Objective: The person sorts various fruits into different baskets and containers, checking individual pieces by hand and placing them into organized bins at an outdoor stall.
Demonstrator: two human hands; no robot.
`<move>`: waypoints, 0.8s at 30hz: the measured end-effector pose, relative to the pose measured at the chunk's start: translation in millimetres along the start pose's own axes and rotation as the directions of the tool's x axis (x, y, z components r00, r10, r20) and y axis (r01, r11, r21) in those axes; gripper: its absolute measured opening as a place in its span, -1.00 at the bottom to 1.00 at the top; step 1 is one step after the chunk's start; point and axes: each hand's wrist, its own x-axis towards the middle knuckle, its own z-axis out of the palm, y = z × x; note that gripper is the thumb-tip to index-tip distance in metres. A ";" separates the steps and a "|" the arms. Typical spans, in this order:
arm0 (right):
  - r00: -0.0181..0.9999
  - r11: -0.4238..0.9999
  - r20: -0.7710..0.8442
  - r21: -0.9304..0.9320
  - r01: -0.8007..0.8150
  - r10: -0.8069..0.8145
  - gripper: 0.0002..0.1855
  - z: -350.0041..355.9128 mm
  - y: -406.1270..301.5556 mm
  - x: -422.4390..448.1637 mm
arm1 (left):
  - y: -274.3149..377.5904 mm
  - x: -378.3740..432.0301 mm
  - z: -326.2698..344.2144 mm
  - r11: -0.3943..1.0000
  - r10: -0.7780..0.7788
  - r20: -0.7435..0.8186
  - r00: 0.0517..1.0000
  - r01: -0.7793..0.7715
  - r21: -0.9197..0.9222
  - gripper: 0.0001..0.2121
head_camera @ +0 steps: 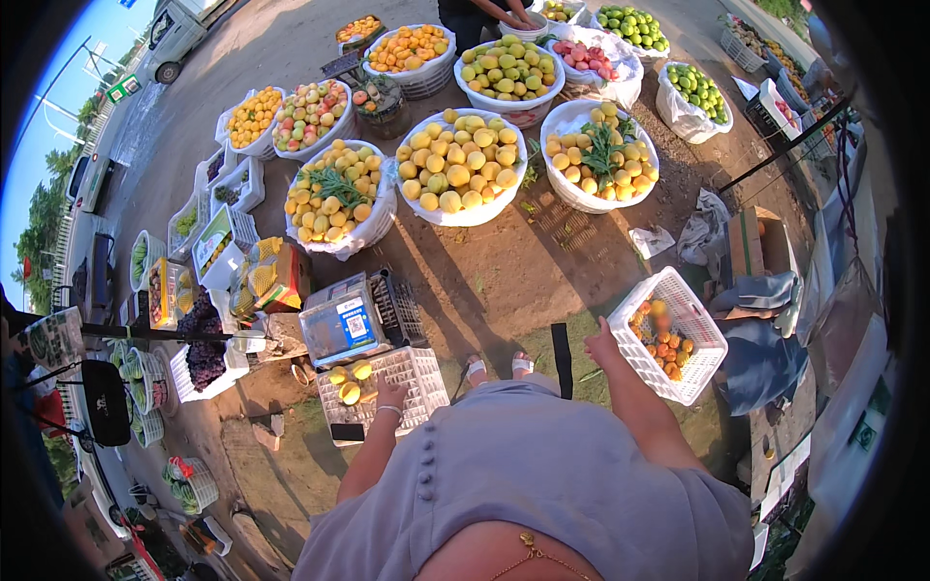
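Observation:
On my left side, my left hand [392,394] is at an upturned white plastic crate [418,370], beside several yellow fruits [350,392]; whether it touches or holds anything cannot be made out. A black phone-like slab [347,432] lies on the crate's near edge. To my right, my right hand [601,343] is at the left rim of a tilted white plastic basket [701,363]. Its fingers look spread, with nothing seen in them. Orange-yellow fruits [668,352] lie inside this basket.
Large lined baskets of yellow peaches [459,163], apples [311,116] and green fruit [696,94] stand in front. A clear plastic box [341,327] with a printed code stands beyond the crate. Dark grapes [207,348] are at left, a cardboard box [748,243] at right. Another person [468,18] reaches into a bucket.

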 end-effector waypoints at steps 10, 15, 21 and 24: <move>1.000 0.998 -0.012 -0.056 -0.017 0.016 -0.26 -3.3 -13.3 -13.2 | 18.0 -12.5 0.2 0.996 -0.089 0.024 0.996 0.090 -0.012 -0.28; 1.000 0.998 -0.023 -0.057 -0.004 0.003 -0.28 -1.0 -13.5 -12.3 | 20.9 -14.8 -2.8 0.997 -0.078 0.033 0.996 0.078 -0.006 -0.29; 0.999 0.997 -0.024 -0.077 0.025 -0.027 -0.27 3.1 3.5 -3.2 | 10.7 -13.4 -2.1 0.994 -0.107 0.024 0.994 0.107 0.010 -0.30; 0.999 0.999 -0.003 -0.008 -0.052 0.052 -0.26 1.3 -7.1 -12.6 | 12.8 -13.4 0.8 0.990 -0.138 0.029 0.990 0.137 0.021 -0.30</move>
